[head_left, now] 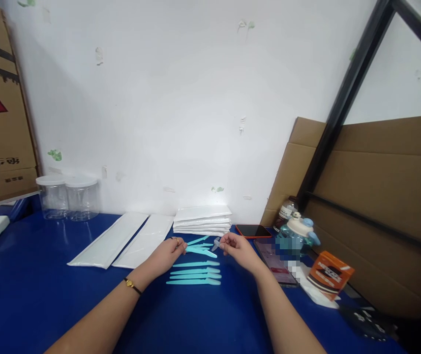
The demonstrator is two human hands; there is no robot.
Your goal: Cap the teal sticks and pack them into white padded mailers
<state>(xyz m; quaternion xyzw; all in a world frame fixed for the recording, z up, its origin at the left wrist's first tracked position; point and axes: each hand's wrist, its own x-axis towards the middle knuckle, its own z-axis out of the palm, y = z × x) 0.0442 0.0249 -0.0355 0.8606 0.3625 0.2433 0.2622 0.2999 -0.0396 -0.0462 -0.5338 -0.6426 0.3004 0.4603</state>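
Observation:
My left hand (pixel 171 251) pinches the left end of a turquoise plastic tool (pixel 201 251) with a flat, blade-like shape. Close to its other end, my right hand (pixel 235 246) is closed on a small translucent cap (pixel 216 244). More turquoise tools lie loosely between the two hands. Nearer to me, several turquoise tools (pixel 195 276) are laid in parallel rows on the blue table (pixel 203 319). Behind the hands stands a stack of white packets (pixel 202 220) against the wall.
Two flat white packets (pixel 110 240) lie left of the stack. Clear jars (pixel 82 199) stand at the back left. On the right are a red-edged phone (pixel 254 231), another phone (pixel 275 263), a bottle (pixel 294 236), an orange box (pixel 329 275) and cardboard (pixel 383 211).

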